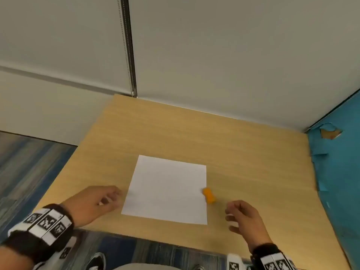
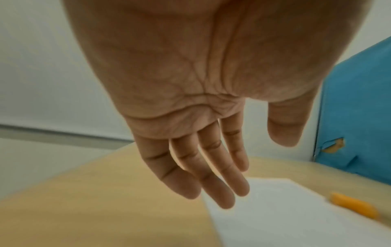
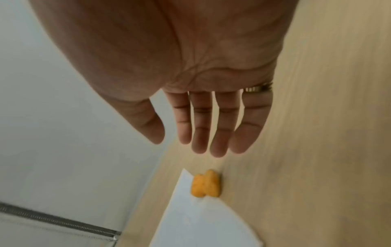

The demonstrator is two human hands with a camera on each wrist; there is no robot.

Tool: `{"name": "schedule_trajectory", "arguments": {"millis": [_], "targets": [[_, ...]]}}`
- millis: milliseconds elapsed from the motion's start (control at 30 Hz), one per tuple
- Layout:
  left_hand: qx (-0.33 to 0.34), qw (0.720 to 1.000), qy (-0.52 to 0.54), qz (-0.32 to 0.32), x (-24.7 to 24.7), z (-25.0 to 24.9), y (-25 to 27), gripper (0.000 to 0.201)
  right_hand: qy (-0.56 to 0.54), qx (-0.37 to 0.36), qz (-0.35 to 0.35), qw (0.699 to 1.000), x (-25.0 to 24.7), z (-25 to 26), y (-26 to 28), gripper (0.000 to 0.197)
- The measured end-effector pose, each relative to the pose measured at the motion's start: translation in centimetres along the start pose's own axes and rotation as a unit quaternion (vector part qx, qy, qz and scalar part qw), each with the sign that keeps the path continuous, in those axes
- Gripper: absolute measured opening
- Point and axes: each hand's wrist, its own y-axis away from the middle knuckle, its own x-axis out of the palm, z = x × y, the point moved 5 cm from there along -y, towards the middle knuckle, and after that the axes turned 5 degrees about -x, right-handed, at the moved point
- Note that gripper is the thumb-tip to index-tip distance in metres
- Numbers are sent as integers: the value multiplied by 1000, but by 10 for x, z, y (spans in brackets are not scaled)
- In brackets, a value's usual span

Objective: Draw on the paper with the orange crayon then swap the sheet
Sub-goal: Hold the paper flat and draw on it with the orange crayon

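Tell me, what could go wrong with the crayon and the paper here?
1. The orange crayon lies half across the right edge of the paper, so it might roll off when nudged.
2. Neither the left hand nor the right hand holds the sheet, so it may slide once drawing starts.
3. The wrist views are blurry, so a grab may miss.

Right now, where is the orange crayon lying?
In the head view the orange crayon lies on the table at the paper's right edge, in front of the open right hand.
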Motion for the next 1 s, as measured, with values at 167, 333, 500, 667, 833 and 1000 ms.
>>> {"name": "schedule_trajectory", "arguments": {"millis": [167,333,500,667,833,1000], "targets": [[84,996,-28,2,-7,-68,-50,38,117,-2,10,993,31,8,-58,21],[80,982,-163,45,28,-78,-97,59,263,-4,37,964,56,0,-81,50],[46,957,-280,56,54,-61,-112,94,352,-21,70,933,61,3,-88,40],[70,937,-342,26,59,-53,-119,107,385,-31,95,917,61,10,-81,25],[92,933,-348,32,55,-52,-120,108,339,-11,194,921,72,26,-63,37],[137,916,-372,69,56,-55,-113,100,459,-223,209,834,108,64,-34,32]]}}
